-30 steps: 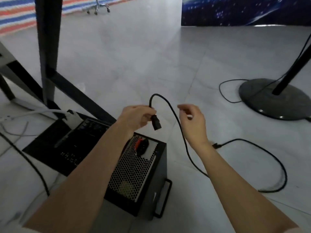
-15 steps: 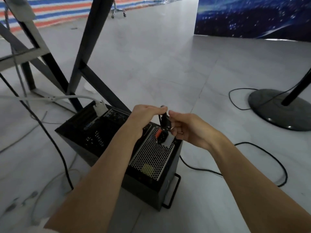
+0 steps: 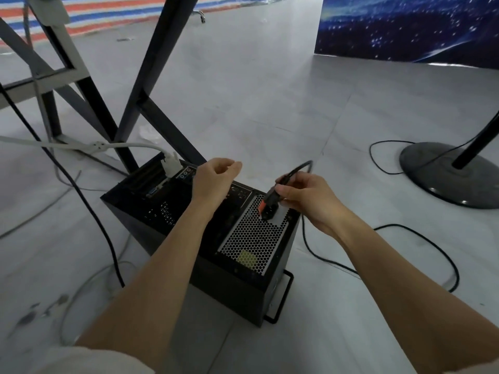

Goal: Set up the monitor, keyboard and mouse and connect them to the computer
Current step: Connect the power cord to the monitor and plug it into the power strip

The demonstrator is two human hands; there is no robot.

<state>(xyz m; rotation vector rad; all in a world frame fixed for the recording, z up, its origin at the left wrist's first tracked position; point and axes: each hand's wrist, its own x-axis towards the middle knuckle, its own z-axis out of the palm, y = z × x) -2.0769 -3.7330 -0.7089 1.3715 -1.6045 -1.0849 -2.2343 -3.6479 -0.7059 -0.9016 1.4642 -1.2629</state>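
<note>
Your right hand (image 3: 307,201) hides the plug's (image 3: 271,202) seat in the computer (image 3: 189,238); beside it, the stand (image 3: 451,176) leaves frame.

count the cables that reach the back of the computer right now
2: a white cable plugged in at the far left end, and a black power cable held by the right hand at the power supply.
</note>
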